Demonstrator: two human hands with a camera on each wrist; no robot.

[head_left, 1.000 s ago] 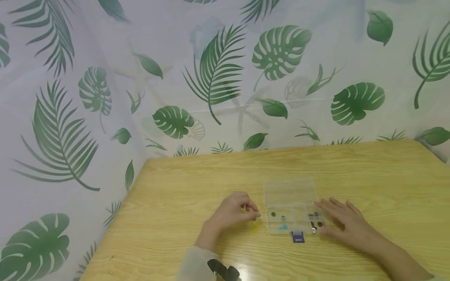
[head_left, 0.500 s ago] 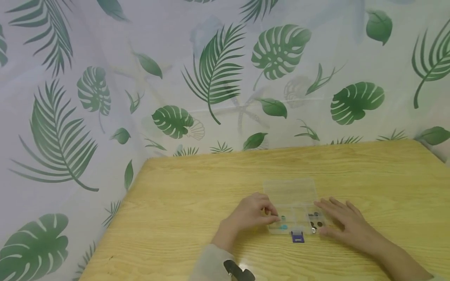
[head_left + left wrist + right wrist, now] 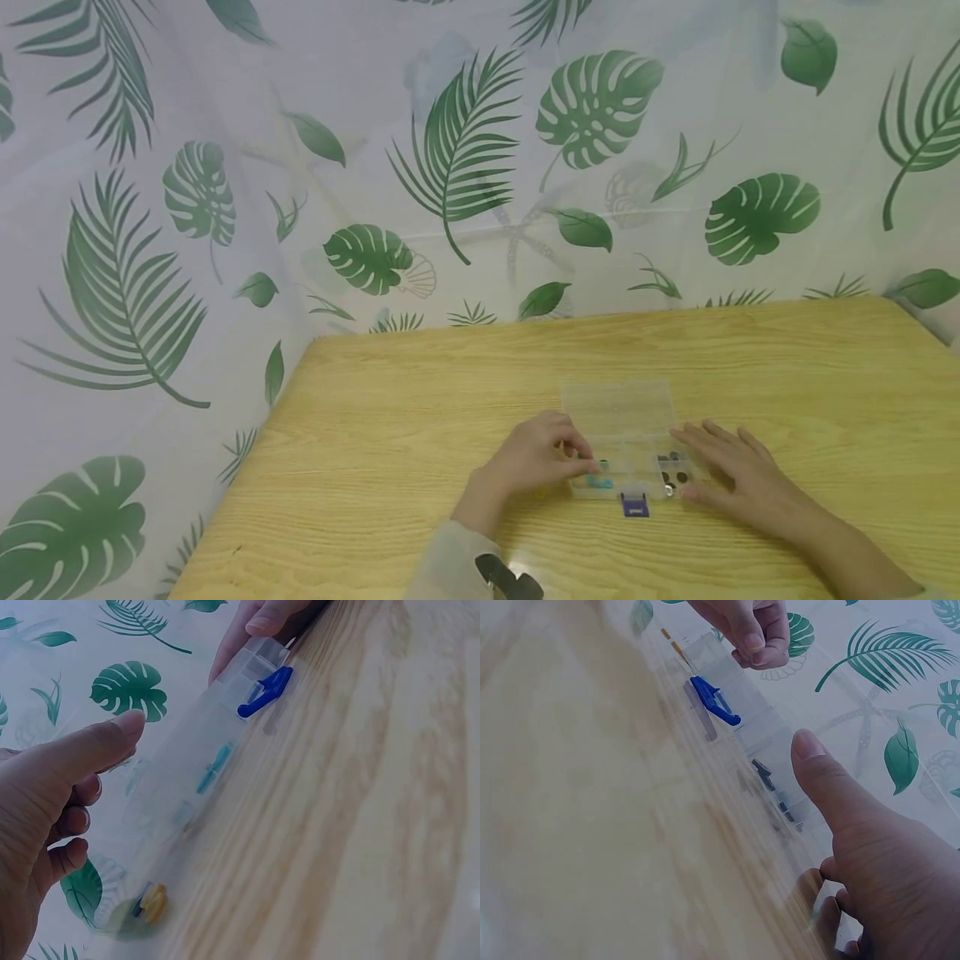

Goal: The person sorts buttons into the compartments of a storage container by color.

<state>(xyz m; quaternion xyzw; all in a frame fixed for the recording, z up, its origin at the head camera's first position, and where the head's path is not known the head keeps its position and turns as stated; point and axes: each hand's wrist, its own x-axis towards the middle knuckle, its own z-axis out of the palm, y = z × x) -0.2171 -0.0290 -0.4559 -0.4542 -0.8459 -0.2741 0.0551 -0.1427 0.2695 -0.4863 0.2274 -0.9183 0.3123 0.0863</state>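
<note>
A clear plastic compartment box stands on the table with its lid folded back and a blue latch at its front. My left hand hovers over the box's left end, thumb and fingertips close together. No piece shows between them, though the fingertips are partly hidden. Small light-blue pieces lie in the compartment below. My right hand, fingers straight, rests against the box's right side, with dark round pieces in the compartments beside it.
Small yellow pieces lie on the wooden table, left of the box and partly behind my left hand in the head view. A leaf-patterned cloth hangs behind the table and along its left side.
My left hand has moved right from beside the box to above its left compartments, carrying a small piece. More light blue now shows under its fingertips. The right hand has stayed put.
</note>
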